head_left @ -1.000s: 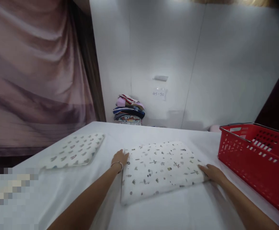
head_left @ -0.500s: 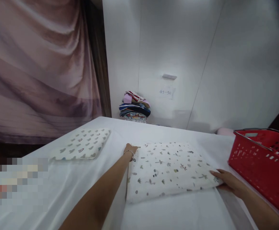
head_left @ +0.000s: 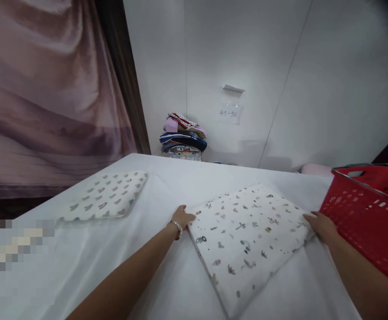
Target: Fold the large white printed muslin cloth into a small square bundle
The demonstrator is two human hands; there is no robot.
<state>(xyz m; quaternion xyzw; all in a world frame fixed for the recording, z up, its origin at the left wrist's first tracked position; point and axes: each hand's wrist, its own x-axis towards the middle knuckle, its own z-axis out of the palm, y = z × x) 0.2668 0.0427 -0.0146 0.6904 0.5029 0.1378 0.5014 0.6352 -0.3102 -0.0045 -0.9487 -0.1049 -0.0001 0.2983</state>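
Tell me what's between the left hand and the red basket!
The patterned white cloth, then the right hand at its far corner. The head view shows it.

On the wrist of my left hand I wear a bracelet, a narrow, pale, silvery band with a bright sheen; its surface looks beaded or braided, too small to tell which. Behind it my left forearm is bare, slim at the wrist and broader further back. My right hand and right forearm are bare too, the forearm widening in the same smooth taper.
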